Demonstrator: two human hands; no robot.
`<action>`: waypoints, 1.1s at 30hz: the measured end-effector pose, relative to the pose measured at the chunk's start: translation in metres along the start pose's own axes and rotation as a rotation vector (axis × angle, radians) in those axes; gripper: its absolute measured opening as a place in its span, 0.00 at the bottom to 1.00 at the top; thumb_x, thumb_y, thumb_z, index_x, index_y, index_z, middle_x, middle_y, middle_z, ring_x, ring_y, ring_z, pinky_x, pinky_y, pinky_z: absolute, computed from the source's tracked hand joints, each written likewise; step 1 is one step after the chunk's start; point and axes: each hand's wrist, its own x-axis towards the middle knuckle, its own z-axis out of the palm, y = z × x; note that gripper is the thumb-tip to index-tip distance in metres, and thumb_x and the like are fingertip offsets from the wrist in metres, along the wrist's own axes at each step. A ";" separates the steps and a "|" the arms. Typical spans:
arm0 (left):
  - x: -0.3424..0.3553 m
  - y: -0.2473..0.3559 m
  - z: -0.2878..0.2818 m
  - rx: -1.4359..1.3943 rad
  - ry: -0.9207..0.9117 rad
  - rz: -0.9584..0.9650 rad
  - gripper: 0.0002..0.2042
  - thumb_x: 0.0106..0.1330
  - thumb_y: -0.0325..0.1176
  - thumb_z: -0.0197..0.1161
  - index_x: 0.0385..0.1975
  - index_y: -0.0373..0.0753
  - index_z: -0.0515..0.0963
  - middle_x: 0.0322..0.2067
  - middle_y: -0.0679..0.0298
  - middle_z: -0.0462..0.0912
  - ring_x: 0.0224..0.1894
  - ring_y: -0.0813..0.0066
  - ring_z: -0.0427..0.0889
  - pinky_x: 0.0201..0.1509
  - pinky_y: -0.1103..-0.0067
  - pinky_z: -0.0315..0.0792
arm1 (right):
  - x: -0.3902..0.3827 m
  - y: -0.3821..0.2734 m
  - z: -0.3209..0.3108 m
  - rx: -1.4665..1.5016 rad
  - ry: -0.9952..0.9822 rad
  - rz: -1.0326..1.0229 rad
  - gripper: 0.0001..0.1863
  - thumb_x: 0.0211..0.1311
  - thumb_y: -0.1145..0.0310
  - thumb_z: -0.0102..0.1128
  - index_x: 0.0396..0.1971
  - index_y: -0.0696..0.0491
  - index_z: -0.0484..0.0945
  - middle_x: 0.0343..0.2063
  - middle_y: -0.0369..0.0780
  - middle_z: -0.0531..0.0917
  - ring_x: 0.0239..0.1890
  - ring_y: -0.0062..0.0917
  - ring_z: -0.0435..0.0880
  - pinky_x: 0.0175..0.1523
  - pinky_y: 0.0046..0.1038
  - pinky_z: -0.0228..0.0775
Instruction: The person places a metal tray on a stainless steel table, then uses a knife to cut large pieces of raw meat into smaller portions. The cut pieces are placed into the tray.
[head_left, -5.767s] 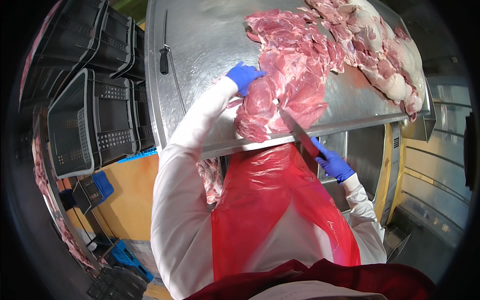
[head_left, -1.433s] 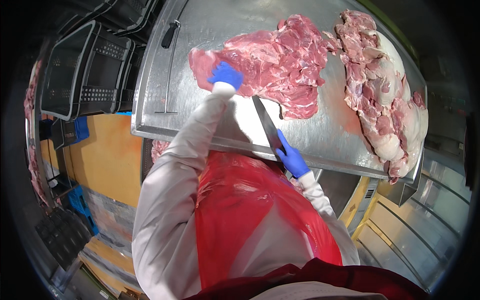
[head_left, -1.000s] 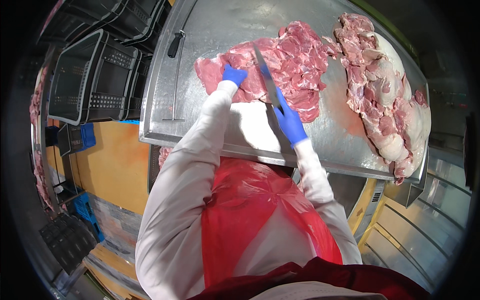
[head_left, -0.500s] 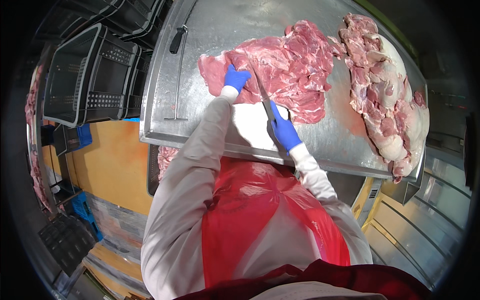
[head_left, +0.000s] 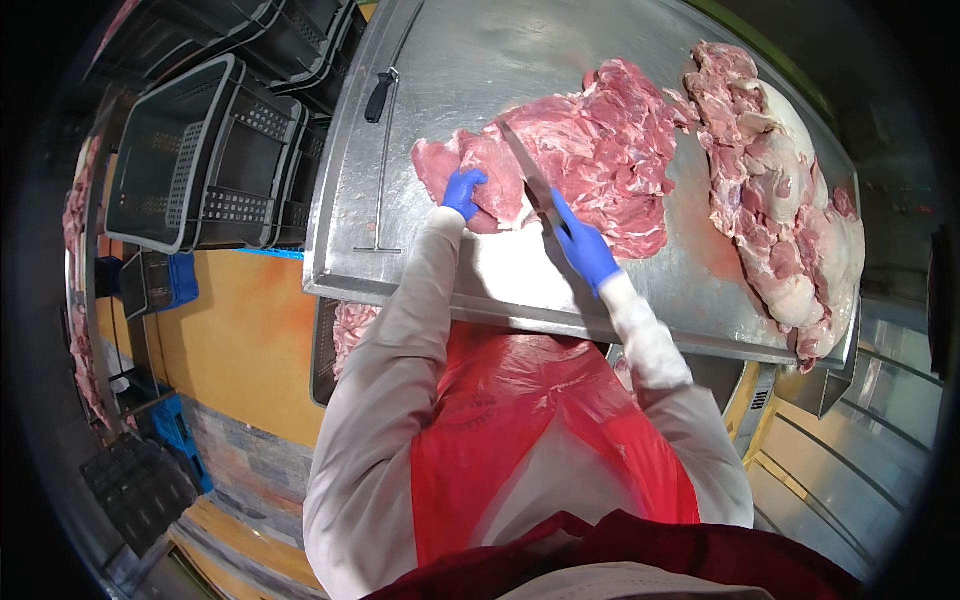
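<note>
A wide slab of raw pink meat (head_left: 610, 150) lies spread on the steel table (head_left: 370, 285). My left hand (head_left: 464, 193), in a blue glove, grips the near left edge of the slab, its fingers curled against the meat. In my blue-gloved right hand (head_left: 588, 248) is a knife (head_left: 522, 160). Its long blade slants up and left across the left part of the slab, beside the flap under my left hand. The knife's handle is mostly hidden by my fingers.
More meat with pale skin (head_left: 790, 200) is heaped along the table's right side. A long T-ended metal rod (head_left: 380, 190) and a black-handled tool (head_left: 379, 97) lie at left. Grey crates (head_left: 175, 150) stand beyond the left edge; a crate of meat (head_left: 352, 330) sits below the front edge.
My left hand has come nearer to me along the slab, drawing its left flap with it. The knife remains across the meat in my right hand. The whole view has shifted slightly.
</note>
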 end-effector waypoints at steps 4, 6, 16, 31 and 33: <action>-0.002 0.003 0.012 0.026 -0.056 0.039 0.22 0.52 0.28 0.63 0.50 0.37 0.73 0.39 0.59 0.76 0.44 0.61 0.76 0.52 0.64 0.74 | 0.115 0.004 0.007 0.037 -0.066 -0.080 0.36 0.67 0.67 0.51 0.72 0.35 0.49 0.42 0.60 0.80 0.42 0.53 0.81 0.48 0.43 0.73; 0.010 -0.008 -0.008 0.049 -0.083 0.040 0.22 0.52 0.28 0.63 0.50 0.38 0.73 0.40 0.60 0.76 0.45 0.63 0.76 0.53 0.65 0.73 | 0.144 -0.007 0.013 0.018 -0.042 -0.162 0.37 0.67 0.67 0.52 0.73 0.34 0.48 0.40 0.60 0.80 0.40 0.52 0.82 0.47 0.43 0.73; -0.009 -0.014 -0.019 0.200 -0.227 0.114 0.27 0.54 0.23 0.60 0.58 0.38 0.69 0.43 0.65 0.76 0.46 0.72 0.75 0.53 0.77 0.73 | 0.049 -0.003 0.013 0.187 -0.095 0.043 0.38 0.68 0.69 0.54 0.73 0.34 0.48 0.20 0.44 0.78 0.20 0.28 0.78 0.29 0.32 0.73; -0.024 -0.072 -0.044 0.306 -0.258 0.353 0.13 0.57 0.31 0.57 0.43 0.39 0.74 0.35 0.65 0.76 0.44 0.69 0.78 0.53 0.68 0.75 | 0.038 -0.006 0.055 0.187 0.006 0.133 0.35 0.70 0.66 0.49 0.73 0.37 0.47 0.35 0.56 0.82 0.36 0.46 0.83 0.43 0.40 0.72; -0.021 -0.070 -0.054 -0.012 -0.188 0.151 0.14 0.57 0.33 0.57 0.44 0.40 0.74 0.36 0.64 0.76 0.45 0.66 0.78 0.54 0.66 0.74 | 0.056 -0.015 0.055 0.189 -0.123 0.187 0.34 0.70 0.66 0.48 0.73 0.38 0.48 0.39 0.56 0.81 0.40 0.49 0.82 0.46 0.40 0.72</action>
